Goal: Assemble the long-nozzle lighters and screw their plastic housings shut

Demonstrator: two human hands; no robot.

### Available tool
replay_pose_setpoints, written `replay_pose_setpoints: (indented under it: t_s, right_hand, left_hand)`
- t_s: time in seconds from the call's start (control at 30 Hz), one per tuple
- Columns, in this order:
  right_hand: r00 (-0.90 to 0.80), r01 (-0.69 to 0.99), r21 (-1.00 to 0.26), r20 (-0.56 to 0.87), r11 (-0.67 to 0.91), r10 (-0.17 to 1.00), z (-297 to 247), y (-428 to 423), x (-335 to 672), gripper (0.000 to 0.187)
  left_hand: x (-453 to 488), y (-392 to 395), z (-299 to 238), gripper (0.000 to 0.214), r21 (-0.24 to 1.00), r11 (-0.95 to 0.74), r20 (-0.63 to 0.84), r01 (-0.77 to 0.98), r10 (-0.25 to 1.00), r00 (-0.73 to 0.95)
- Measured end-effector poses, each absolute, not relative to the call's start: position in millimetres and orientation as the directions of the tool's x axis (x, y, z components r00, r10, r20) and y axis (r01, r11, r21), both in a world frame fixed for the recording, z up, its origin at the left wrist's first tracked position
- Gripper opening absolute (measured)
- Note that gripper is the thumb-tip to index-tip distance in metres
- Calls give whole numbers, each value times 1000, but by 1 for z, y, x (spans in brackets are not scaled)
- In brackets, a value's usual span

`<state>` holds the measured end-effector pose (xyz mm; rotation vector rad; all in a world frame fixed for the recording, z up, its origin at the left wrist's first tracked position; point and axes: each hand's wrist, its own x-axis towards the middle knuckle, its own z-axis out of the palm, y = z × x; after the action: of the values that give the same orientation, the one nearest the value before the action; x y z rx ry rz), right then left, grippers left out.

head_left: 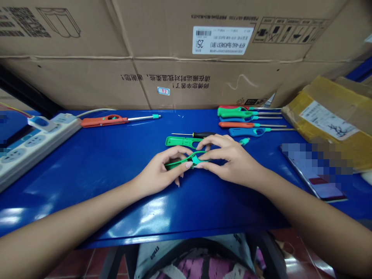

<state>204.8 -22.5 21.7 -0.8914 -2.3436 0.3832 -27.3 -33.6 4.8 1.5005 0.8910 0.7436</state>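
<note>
My left hand (155,170) is closed around a green lighter casing half (173,164), held on edge above the blue table. The fingers of my right hand (235,157) pinch a small teal trigger (196,159) at the casing's right end. My fingers hide part of both pieces. Just behind lies another green casing half (178,141), open side up, its right end covered by my right hand. A screwdriver (203,135) with a black and yellow handle rests beyond it. Beside my right knuckles, a teal tip piece (244,142) shows.
An orange stick lighter (104,121) lies at the back left, near a white power strip (37,141). Several coloured stick lighters (235,112) are grouped at the back right. A phone (316,174) and a taped carton (328,120) occupy the right. Large cardboard (95,83) stands behind.
</note>
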Motion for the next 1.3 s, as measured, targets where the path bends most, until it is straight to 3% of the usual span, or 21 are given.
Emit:
replay_pose_setpoints:
  t_s: [0.67, 0.83, 1.07, 1.3]
  right_hand:
    - [-670, 466, -314, 485, 827, 561, 20, -19, 207, 12]
    - [-621, 498, -355, 491, 791, 611, 23, -20, 207, 11]
    - [-488, 636, -415, 436, 650, 756, 31, -22, 209, 44]
    - [-579, 631, -341, 390, 697, 716, 30, -20, 214, 43]
  left_hand:
    - [-26, -35, 4, 37, 991, -48, -19, 124, 871, 491]
    - [-27, -34, 5, 35, 991, -54, -12, 120, 868, 496]
    - [-28, -37, 6, 32, 986, -126, 61, 106, 878, 476]
    - [-30, -35, 6, 31, 987, -128, 56, 95, 838, 544]
